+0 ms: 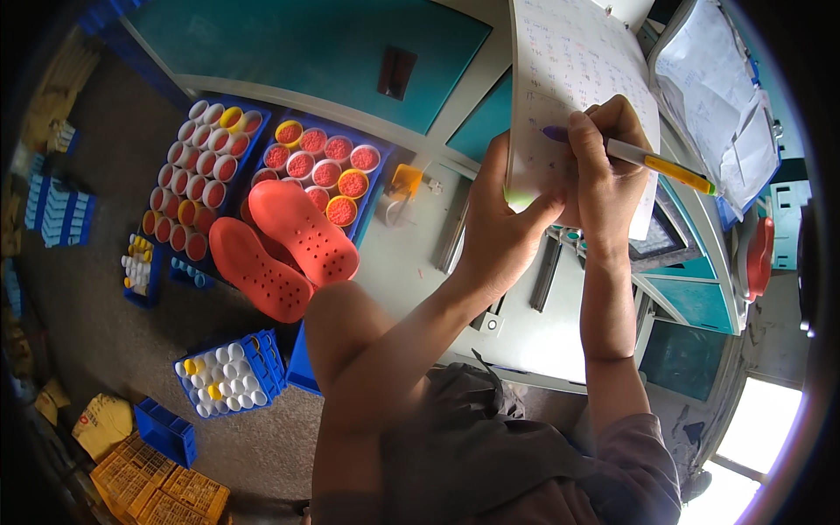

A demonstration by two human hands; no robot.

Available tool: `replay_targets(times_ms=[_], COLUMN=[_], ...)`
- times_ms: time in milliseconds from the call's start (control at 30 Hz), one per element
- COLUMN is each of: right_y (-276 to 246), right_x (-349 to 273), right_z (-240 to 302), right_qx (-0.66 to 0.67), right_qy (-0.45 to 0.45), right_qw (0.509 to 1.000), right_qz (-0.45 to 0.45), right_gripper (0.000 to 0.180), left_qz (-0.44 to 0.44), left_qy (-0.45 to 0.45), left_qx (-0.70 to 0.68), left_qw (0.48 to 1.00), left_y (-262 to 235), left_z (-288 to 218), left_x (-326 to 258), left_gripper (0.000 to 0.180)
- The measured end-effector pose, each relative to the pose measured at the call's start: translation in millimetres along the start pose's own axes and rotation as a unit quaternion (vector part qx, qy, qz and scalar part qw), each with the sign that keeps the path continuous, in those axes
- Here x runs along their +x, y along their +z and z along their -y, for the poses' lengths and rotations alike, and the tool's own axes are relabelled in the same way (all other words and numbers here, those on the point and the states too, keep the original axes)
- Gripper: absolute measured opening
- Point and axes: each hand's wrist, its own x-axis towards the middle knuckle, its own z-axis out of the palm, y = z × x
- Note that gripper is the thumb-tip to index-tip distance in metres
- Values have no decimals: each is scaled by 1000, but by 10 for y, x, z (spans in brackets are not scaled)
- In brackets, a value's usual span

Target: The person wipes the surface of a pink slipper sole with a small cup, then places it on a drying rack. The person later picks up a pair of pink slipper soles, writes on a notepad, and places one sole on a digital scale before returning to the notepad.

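My left hand (503,232) grips the lower left edge of a notebook (577,52), thumb on the page and fingers behind it. Rows of handwriting cover its upper part. In my right hand (610,188) is a pen (628,152) with a purple front end, a white barrel and a yellow rear part. The fingers close around it over the lower half of the page. Its tip points left, at or just above the paper; I cannot tell if it touches.
Left of my arms, two red perforated clogs (302,223) lie over blue crates of white and yellow cups holding red pellets. A white work surface (394,289) lies below the notebook. Loose papers (713,96) hang at right. Another cup crate (273,363) and yellow crates (188,494) stand lower left.
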Motion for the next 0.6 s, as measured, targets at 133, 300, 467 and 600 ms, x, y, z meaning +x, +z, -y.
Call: replay_targets(times_ms=[133, 300, 467, 600], right_y=[-23, -19, -28, -55], right_x=[-10, 17, 31, 31], right_z=[1, -30, -26, -12], right_qx=[-9, 14, 30, 39], right_qy=[1, -2, 13, 25], right_qw=[1000, 1000, 999, 999], right_qz=[-2, -5, -21, -23], right_gripper=[18, 18, 16, 17], left_qz=[-23, -29, -15, -8], left_qy=[-36, 2, -6, -16], left_qx=[20, 34, -45, -58], left_qw=[999, 999, 999, 998], left_y=[37, 11, -24, -19], left_z=[-34, 25, 75, 113], left_x=[-33, -11, -41, -33], left_gripper=[56, 56, 61, 62])
